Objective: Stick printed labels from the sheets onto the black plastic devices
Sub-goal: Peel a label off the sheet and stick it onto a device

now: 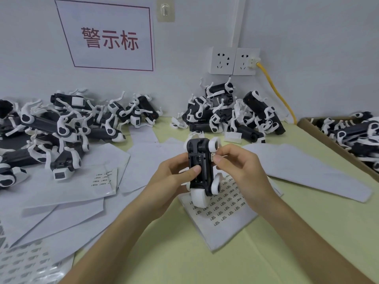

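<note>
My left hand (174, 177) grips a black plastic device (202, 158) with white joints, held upright above the table, thumb across its open underside. My right hand (238, 167) pinches a small printed label (212, 156) at the device's right edge, next to the upper white wheel-like joint. Under the device lies a label sheet (227, 203) with rows of small printed labels. Another partly used sheet (102, 179) lies to the left.
Piles of black-and-white devices sit at the left (61, 128) and back centre (231, 113). A cardboard box (328, 138) at the right holds more. Blank backing sheets (303, 169) lie scattered. A yellow cable (281, 95) runs from the wall socket.
</note>
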`<state>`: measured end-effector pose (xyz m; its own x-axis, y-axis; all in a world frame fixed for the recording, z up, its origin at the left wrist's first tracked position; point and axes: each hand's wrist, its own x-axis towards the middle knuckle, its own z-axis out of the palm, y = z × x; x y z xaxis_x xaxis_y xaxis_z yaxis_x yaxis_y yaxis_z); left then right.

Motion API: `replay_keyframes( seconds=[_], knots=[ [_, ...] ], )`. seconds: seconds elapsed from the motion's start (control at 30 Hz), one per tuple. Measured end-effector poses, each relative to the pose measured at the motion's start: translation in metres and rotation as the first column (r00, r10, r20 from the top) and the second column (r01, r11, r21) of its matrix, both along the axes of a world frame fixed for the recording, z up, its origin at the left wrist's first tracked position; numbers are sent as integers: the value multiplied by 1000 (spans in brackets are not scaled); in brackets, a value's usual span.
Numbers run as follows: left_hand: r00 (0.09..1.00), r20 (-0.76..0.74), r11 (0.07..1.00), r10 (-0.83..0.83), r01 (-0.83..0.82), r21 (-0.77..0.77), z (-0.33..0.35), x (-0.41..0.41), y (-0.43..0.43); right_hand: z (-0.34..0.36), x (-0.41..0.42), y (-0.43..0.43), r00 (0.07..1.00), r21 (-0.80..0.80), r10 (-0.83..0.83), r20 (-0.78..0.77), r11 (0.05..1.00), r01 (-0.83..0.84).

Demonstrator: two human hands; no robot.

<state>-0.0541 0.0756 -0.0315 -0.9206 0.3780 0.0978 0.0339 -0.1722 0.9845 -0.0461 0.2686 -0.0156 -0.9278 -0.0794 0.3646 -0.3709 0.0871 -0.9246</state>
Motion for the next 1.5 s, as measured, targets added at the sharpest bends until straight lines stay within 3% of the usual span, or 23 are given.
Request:
replay_keyframes(
  seconds=[0.9,1.1,1.23,1.33,1.5],
  knots=[
    [992,-79,989,101,-109,-101,1,2,1,-3,0,-2,998,-16,-44,54,999,45],
    [992,-112,987,64,-80,-141,0,1,-3,-1,1,0,990,-11,-57,131,998,58],
    [997,-78,997,-12,6,-73,3,0,-3,-1,1,-3,978,33,-110,179,994,106],
    [999,-13,997,-52,53,56,5,-2,-4,-2,1,-7,991,-15,-21,135,1000,23],
    [993,115,980,-22,-1,198,8,-6,-9,-7,7,-9,989,194,91,-116,979,-67]
  ],
)
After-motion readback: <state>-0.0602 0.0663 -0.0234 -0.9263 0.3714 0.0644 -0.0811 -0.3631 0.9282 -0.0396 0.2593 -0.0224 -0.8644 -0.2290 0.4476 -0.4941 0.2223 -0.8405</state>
